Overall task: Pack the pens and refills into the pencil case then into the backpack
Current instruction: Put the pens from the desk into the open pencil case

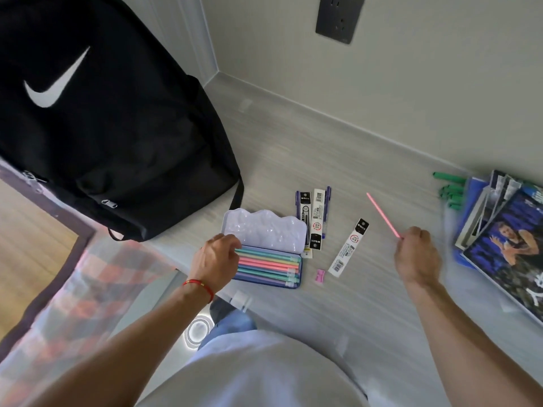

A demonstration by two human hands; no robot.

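Observation:
An open tin pencil case (264,230) lies on the grey desk, its pale lid raised and its tray filled with several pastel pens (270,267). My left hand (216,259) rests on the case's left end, fingers touching the pens. My right hand (417,254) pinches a thin pink pen (383,214) by its lower end, above the desk right of the case. Refill packs (313,218) lie just behind the case, and one more refill pack (348,249) lies to its right. The black backpack (97,118) stands at the left, zipped.
A small pink eraser or sharpener (319,275) lies in front of the case. Magazines and a blue folder (505,233) are stacked at the right edge, with green pens or markers (449,188) behind them. The wall with a socket (338,17) borders the desk (293,148).

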